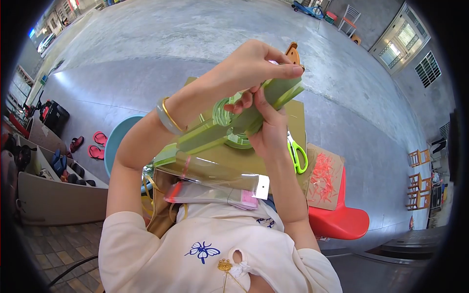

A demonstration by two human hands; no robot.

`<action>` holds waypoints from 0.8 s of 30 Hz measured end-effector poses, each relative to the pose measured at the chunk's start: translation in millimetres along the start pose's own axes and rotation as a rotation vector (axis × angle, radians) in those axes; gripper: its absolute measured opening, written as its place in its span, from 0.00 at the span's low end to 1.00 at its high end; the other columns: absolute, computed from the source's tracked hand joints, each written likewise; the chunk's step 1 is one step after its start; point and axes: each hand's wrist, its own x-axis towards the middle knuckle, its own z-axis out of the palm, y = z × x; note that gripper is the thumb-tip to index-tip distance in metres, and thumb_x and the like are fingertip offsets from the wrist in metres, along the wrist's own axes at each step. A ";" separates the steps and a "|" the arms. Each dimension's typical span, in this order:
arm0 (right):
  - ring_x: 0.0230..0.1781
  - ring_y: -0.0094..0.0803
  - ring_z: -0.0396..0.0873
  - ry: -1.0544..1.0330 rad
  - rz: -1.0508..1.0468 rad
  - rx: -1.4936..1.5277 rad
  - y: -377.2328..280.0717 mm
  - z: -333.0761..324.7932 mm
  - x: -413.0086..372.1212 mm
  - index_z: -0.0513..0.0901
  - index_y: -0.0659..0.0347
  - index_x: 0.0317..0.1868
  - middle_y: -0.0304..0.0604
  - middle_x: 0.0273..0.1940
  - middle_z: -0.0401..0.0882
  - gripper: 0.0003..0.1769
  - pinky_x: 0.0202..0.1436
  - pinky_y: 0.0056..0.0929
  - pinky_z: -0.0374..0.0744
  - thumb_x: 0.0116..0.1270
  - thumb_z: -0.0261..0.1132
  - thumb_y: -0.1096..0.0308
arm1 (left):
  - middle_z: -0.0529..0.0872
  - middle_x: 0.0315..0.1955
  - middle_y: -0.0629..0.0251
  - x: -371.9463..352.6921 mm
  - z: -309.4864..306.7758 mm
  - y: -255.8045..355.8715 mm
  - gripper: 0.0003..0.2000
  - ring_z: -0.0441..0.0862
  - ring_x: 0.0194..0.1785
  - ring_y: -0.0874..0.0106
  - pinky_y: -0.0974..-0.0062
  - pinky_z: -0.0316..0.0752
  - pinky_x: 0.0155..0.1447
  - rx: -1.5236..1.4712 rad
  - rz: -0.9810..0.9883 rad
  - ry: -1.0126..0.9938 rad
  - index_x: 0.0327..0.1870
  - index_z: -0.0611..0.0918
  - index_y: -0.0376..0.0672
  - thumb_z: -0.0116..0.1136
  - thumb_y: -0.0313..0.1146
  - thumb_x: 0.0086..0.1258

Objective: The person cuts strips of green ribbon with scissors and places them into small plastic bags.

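A long, folded light-green sheet (205,135) runs diagonally from my lap up to my hands. My right hand (269,128) grips it from below, thumb pressed on the front. Above, my left hand (261,61) pinches the sheet's upper end between thumb and fingers. A brown piece with small holes (293,52) sticks up beside the left fingertips; its lower part is hidden. Coils of thin green cord (222,113) lie behind the sheet on an olive-brown board (222,168). Green-handled scissors (298,155) lie right of my right wrist.
Clear plastic bags (220,195) rest against my lap. On the right, a red chair (342,219) bears a cardboard piece (337,163) with many pink-red bits (322,178). A blue basin (117,139) stands left, near sandals (96,152) and a shoe rack (63,195).
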 end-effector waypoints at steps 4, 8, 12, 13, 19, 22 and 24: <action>0.36 0.31 0.77 0.164 -0.129 0.147 -41.9 -16.7 -1.4 0.72 0.58 0.43 0.39 0.34 0.74 0.08 0.49 0.38 0.79 0.72 0.50 0.64 | 0.83 0.43 0.54 -34.3 -8.1 -41.5 0.30 0.83 0.42 0.70 0.78 0.76 0.42 -0.439 -0.154 -0.346 0.59 0.70 0.36 0.61 0.49 0.62; 0.36 0.29 0.75 0.077 -0.218 0.201 -98.8 -42.7 -11.8 0.71 0.59 0.45 0.39 0.36 0.73 0.08 0.54 0.35 0.74 0.73 0.47 0.67 | 0.85 0.34 0.55 -63.3 -16.5 -60.5 0.17 0.85 0.36 0.68 0.76 0.78 0.39 -0.291 -0.371 -0.685 0.47 0.76 0.32 0.59 0.37 0.65; 0.37 0.28 0.72 0.069 -0.198 0.199 -133.8 -61.5 -31.0 0.69 0.61 0.47 0.39 0.38 0.72 0.08 0.53 0.32 0.72 0.73 0.46 0.69 | 0.85 0.30 0.55 -76.9 -18.8 -53.5 0.15 0.85 0.32 0.68 0.76 0.79 0.40 -0.380 -0.422 -0.628 0.43 0.77 0.29 0.61 0.32 0.63; 0.37 0.28 0.72 0.057 -0.186 0.206 -137.7 -63.5 -34.0 0.69 0.62 0.47 0.39 0.38 0.71 0.08 0.53 0.31 0.71 0.74 0.46 0.70 | 0.85 0.30 0.56 -78.5 -20.8 -45.3 0.14 0.84 0.31 0.70 0.77 0.79 0.39 -0.451 -0.415 -0.632 0.42 0.78 0.29 0.62 0.32 0.61; 0.36 0.29 0.72 0.140 -0.238 0.086 -139.6 -72.5 -40.9 0.68 0.62 0.49 0.41 0.39 0.72 0.09 0.51 0.33 0.73 0.74 0.46 0.70 | 0.85 0.28 0.62 -83.6 -24.7 0.6 0.08 0.80 0.30 0.78 0.83 0.74 0.35 -0.123 -0.083 -0.347 0.32 0.83 0.32 0.65 0.29 0.58; 0.35 0.29 0.73 0.222 -0.286 -0.072 -125.5 -78.9 -40.7 0.68 0.62 0.50 0.43 0.42 0.74 0.10 0.50 0.35 0.73 0.73 0.46 0.68 | 0.84 0.25 0.62 -85.9 -16.5 18.8 0.07 0.79 0.30 0.79 0.84 0.72 0.34 -0.144 0.022 -0.277 0.27 0.84 0.32 0.67 0.27 0.56; 0.36 0.29 0.74 0.265 -0.272 -0.163 -106.6 -75.1 -35.4 0.69 0.63 0.51 0.46 0.45 0.74 0.12 0.50 0.36 0.74 0.73 0.47 0.66 | 0.84 0.26 0.62 -83.9 -3.5 27.2 0.06 0.79 0.31 0.79 0.84 0.73 0.36 -0.250 0.080 -0.286 0.28 0.84 0.32 0.67 0.26 0.56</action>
